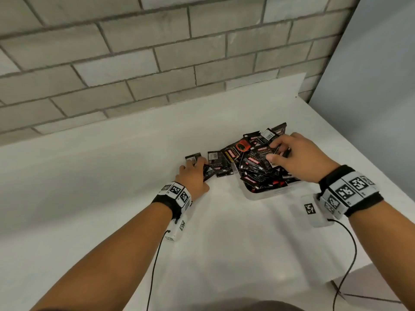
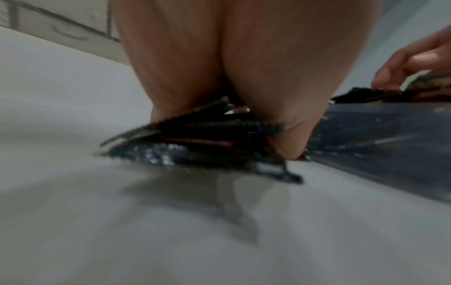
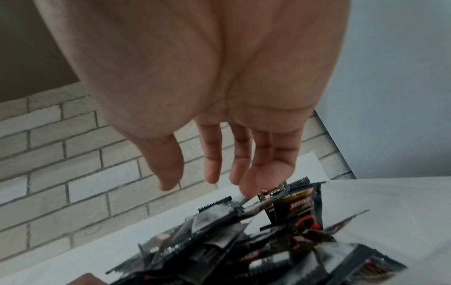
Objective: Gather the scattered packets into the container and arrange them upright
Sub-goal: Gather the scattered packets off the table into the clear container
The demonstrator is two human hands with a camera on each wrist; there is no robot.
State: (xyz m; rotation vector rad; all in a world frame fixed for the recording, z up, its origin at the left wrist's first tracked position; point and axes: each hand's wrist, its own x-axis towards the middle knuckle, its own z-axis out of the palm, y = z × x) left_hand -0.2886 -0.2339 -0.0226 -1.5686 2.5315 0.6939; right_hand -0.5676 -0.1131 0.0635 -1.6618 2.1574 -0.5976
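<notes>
toward the far right corner of the white worktop [image 1: 112, 187], the clear plastic container [image 1: 265, 195] brims with jumbled black foil packets [image 1: 260, 176]. left hand [image 1: 194, 178] clamps a loose bunch [image 2: 207, 138] beside it; right hand [image 1: 298, 159] hovers, fingers [image 3: 212, 164] relaxed apart. best lift the bunch edge-down and squared, steadying the heap.

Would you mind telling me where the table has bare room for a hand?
Bare table lies left of the left hand, and near the person below the container. It is crowded between the left hand and the container, where loose packets lie.
</notes>
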